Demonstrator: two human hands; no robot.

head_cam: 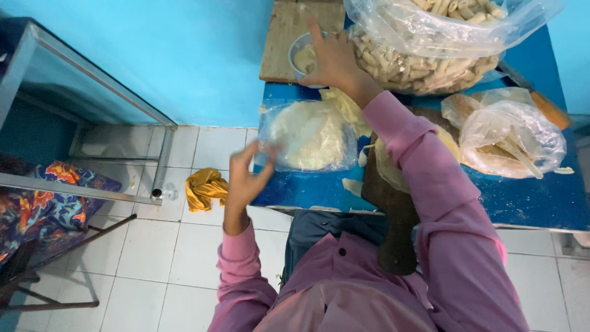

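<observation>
My right hand reaches forward over a small round bowl of pale paste, with one finger stretched out above it; the bowl rests on a wooden board. My left hand hovers blurred at the near left edge of the blue table, fingers spread, holding nothing. It is just left of a stack of thin round pale wrappers lying on clear plastic. A dark wooden board with another wrapper sits under my right forearm.
A large clear bag of rolled pastries fills the table's far side. A smaller clear bag lies at the right. A yellow cloth is on the white tiled floor. A metal frame and patterned fabric stand at the left.
</observation>
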